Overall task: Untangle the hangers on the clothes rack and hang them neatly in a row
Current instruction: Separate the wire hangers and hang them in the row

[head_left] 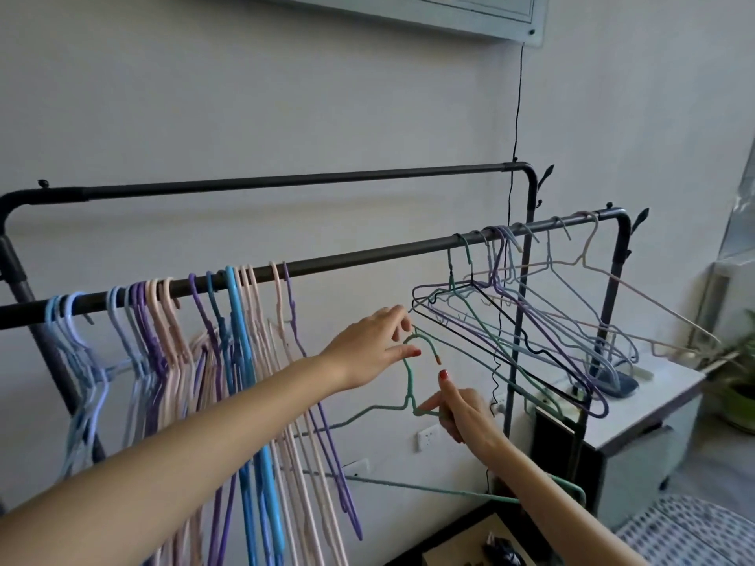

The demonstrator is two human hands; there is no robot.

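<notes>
Below the front rail (367, 257), between hung row (196, 361) and tangled cluster (531, 320), a green hanger (408, 386): left hand (367, 349) pinches its hook; right hand (461, 414) grips its neck.

white wall (286, 96) | white cabinet (637, 426) right | potted plant (739, 386)

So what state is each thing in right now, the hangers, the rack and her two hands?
Green hanger: off the rail, held in both hands.
Left hand: pinching the green hanger's hook.
Right hand: gripping the green hanger's neck.
Left hangers: hanging on the front rail, close together.
Right hangers: on the rail, tilted and tangled.
Front rail: bare in the middle.
Back rail: no hangers.
</notes>
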